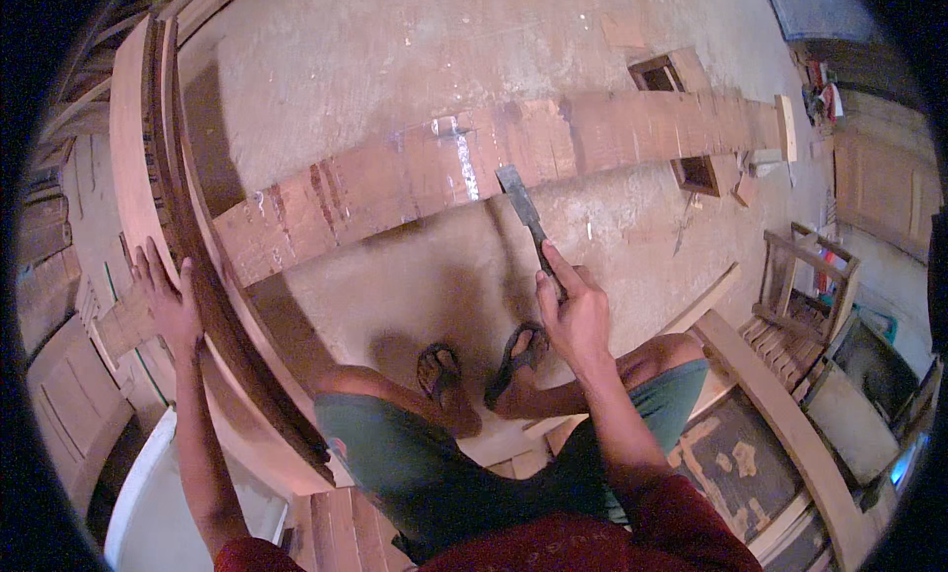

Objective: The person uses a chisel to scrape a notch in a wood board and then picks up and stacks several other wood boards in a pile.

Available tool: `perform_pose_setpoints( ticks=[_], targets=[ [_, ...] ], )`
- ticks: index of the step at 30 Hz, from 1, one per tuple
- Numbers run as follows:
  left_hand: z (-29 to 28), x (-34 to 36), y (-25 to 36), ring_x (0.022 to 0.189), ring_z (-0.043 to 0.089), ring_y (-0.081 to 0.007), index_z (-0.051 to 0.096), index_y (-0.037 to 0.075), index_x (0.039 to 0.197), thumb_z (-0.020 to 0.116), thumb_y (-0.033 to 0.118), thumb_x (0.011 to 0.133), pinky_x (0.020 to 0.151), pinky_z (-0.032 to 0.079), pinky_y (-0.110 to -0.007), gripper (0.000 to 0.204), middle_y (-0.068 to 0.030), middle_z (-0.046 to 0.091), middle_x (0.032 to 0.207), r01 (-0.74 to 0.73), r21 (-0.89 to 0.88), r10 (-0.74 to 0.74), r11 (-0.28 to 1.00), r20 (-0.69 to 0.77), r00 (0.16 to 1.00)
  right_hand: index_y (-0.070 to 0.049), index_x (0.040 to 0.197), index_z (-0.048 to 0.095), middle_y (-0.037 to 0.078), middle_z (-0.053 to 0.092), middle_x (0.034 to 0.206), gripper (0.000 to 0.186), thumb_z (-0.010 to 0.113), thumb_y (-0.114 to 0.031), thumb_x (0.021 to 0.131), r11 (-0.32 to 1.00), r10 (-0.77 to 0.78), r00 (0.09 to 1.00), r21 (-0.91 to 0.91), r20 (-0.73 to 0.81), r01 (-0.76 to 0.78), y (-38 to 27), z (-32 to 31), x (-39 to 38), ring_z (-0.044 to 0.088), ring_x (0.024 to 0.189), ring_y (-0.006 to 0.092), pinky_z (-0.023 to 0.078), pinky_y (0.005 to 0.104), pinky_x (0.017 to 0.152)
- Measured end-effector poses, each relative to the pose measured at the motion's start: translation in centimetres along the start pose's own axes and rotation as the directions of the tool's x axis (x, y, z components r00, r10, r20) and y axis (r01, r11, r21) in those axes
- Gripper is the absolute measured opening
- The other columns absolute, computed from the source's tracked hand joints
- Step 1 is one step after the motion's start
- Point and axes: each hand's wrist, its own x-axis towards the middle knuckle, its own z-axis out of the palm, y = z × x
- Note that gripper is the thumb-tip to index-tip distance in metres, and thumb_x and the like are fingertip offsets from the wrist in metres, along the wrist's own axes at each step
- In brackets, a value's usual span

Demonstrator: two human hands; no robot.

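My right hand (576, 320) grips a dark chisel (520, 204), index finger stretched along it. Its broad flat end points up and away from me, over the near edge of a long brown plank (380, 182). Whether the blade touches the plank, I cannot tell. White smears and dark stains mark the plank, which runs across in front of me. On the left, my left hand (170, 300) lies with fingers stretched on a long pale wooden piece (138, 147). Dark grooved edges run along that piece, and it stands across the plank's left part.
My sandalled feet (439, 369) are on the floor below the plank. A small wooden frame (805, 276) and a slatted piece stand at right. Nearer, a wooden frame with a dark panel (741, 453) lies beside my knee. A white curved object (143, 493) is at lower left.
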Motion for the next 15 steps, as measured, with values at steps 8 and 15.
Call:
perform_pose_setpoints(
  ticks=[8, 15],
  targets=[
    [-0.3, 0.5, 0.8, 0.157, 0.022, -0.0347, 0.035, 0.018, 0.162, 0.057, 0.046, 0.103, 0.127, 0.019, -0.048, 0.069, -0.0155, 0.026, 0.169, -0.014, 0.040, 0.015, 0.999, -0.010, 1.000, -0.014, 0.138, 0.066, 0.026, 0.068, 0.090, 0.043, 0.064, -0.019, 0.096, 0.995, -0.099, 0.990, -0.005, -0.097, 0.099, 0.7, 1.5, 1.6, 0.069, 0.078, 0.0436, 0.056, 0.0528, 0.074],
    [-0.1, -0.2, 0.2, 0.158, 0.019, -0.0339, 0.033, 0.023, 0.163, 0.058, 0.050, 0.101, 0.127, 0.020, -0.050, 0.072, -0.0118, 0.028, 0.169, 0.004, 0.074, -0.001, 0.997, -0.036, 0.999, -0.005, 0.132, 0.068, 0.027, 0.070, 0.086, 0.041, 0.067, -0.018, 0.094, 0.991, -0.127, 0.989, -0.060, -0.071, 0.123, 0.3, 0.6, 0.6, 0.071, 0.078, 0.0392, 0.055, 0.0467, 0.074]
  ],
)
